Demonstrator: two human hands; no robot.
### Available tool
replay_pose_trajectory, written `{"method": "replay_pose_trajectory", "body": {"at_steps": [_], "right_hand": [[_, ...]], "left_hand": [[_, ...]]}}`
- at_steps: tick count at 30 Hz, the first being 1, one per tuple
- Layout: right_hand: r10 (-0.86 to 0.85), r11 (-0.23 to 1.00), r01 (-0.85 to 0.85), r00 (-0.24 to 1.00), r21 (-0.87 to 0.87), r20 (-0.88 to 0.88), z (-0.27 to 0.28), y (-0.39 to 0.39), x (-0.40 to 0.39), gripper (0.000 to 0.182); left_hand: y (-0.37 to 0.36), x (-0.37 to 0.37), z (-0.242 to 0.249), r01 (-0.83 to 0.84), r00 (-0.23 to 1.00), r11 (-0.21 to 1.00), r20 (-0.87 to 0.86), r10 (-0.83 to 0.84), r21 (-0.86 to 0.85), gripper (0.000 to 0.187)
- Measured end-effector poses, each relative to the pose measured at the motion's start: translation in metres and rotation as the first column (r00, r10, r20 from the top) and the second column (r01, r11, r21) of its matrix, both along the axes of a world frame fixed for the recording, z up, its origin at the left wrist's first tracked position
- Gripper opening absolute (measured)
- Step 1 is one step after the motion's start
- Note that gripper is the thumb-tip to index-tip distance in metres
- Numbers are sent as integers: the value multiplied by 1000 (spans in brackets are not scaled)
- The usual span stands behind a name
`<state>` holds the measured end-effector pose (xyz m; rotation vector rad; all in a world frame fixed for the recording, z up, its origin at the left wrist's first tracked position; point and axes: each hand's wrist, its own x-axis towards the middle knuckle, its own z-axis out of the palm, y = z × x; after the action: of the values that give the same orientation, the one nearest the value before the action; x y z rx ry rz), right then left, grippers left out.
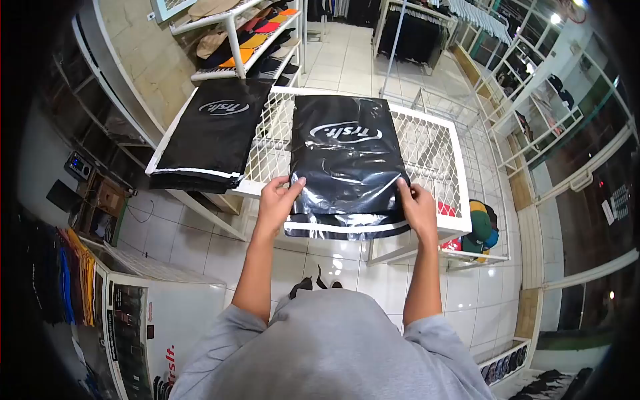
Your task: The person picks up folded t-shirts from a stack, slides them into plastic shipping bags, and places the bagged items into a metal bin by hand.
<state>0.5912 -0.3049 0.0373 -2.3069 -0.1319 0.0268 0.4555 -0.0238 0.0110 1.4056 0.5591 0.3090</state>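
A glossy black plastic mailer bag (347, 160) with a white logo lies in front of me on a white mesh-topped table (433, 153). Its lower edge, with a white strip along the flap, hangs over the table's near side. My left hand (277, 203) pinches the bag's left edge, thumb on top. At the right edge, my right hand (419, 207) grips the same bag, also with the thumb above; the fingers beneath are partly hidden. To the left, a stack of similar black mailer bags (210, 133) rests on the table, apart from my hands.
Shelves with caps (253, 47) stand behind the table at the left. A wire basket with caps (480, 230) sits beside the table's right end. Clothes racks (413, 37) are at the back, and a white counter (180, 300) is at lower left.
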Motion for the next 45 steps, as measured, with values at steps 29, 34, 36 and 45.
{"method": "replay_pose_trajectory", "body": {"at_steps": [29,34,36,45], "right_hand": [[62,908,128,901,399,-429,7,-67,-75,48],[102,872,76,938,484,-331,-7,-96,-77,37],[105,851,78,944,519,-314,-11,-118,-84,34],[-80,722,149,988,676,-132,-3,-314,-149,37]], "left_hand": [[-39,-22,-29,415,897,771,75,-436,-482,32],[-57,-21,-32,423,899,750,132,-418,-508,42],[-75,-18,-29,390,918,785,137,-372,-482,42],[-291,-14,20,567,819,797,248,-518,-207,41]]}}
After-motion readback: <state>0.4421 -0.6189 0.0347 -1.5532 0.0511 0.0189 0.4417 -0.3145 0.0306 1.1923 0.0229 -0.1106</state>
